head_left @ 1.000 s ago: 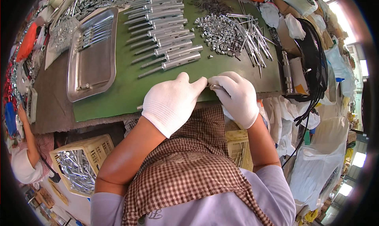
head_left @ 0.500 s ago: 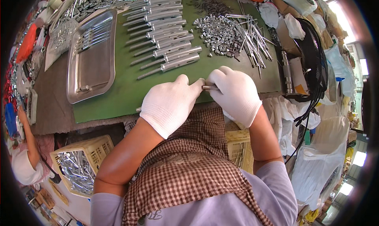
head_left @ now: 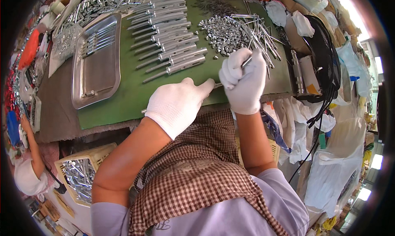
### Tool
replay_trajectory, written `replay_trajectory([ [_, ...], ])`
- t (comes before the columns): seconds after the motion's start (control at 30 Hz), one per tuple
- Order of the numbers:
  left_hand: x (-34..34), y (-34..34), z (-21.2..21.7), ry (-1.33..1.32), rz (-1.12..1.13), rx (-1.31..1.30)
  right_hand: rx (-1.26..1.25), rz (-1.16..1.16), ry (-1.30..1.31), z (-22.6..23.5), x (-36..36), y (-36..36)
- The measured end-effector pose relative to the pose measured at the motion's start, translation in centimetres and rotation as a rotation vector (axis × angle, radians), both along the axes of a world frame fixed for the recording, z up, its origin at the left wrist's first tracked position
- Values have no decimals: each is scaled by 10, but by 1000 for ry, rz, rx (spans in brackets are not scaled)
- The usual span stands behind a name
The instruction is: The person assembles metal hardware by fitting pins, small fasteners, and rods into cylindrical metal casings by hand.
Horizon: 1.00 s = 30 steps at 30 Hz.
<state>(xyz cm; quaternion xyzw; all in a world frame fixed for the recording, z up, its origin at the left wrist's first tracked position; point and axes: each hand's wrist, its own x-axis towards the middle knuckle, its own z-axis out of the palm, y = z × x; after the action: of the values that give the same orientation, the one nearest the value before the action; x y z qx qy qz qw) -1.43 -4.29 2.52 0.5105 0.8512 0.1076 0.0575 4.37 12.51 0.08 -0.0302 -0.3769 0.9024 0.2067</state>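
My left hand (head_left: 175,106), in a white knit glove, is closed around a metal rod (head_left: 217,85). One end of the rod pokes out past the thumb and index finger, the other beside the wrist; the glove hides its middle. Just right of that tip, my right hand (head_left: 243,81), gloved alike, is raised with curled fingers around a short metal rod (head_left: 247,62). Only a bit of this piece shows, so its full shape cannot be made out. Beyond my hands, several silver slotted tubes with thin rods (head_left: 185,65) lie in a row on the green mat (head_left: 109,117).
A steel tray (head_left: 116,67) with several thin rods stands left. Small metal caps (head_left: 224,34), loose rods (head_left: 271,42) and dark pins (head_left: 216,5) are heaped beyond my right hand. A crate (head_left: 107,153) of metal parts sits below the table edge. Another person's arm (head_left: 35,147) shows far left.
My right hand has lifted away from my left and turned upward, its short rod now pointing up. The left hand has stayed nearly in place, still around its rod.
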Motion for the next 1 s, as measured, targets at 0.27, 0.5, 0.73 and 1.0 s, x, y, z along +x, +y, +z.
replay_trajectory([
  [0.27,-2,2,0,34,-50,-42,67,-81,21,-12,-2,-14],
  [0.5,10,23,5,168,-16,-116,175,-175,-58,-7,2,-20],
  [0.73,11,7,-8,92,76,68,10,-249,-70,-10,16,-10],
  [1.0,33,7,-18,-110,-72,575,1338,-552,-346,-9,95,-1],
])
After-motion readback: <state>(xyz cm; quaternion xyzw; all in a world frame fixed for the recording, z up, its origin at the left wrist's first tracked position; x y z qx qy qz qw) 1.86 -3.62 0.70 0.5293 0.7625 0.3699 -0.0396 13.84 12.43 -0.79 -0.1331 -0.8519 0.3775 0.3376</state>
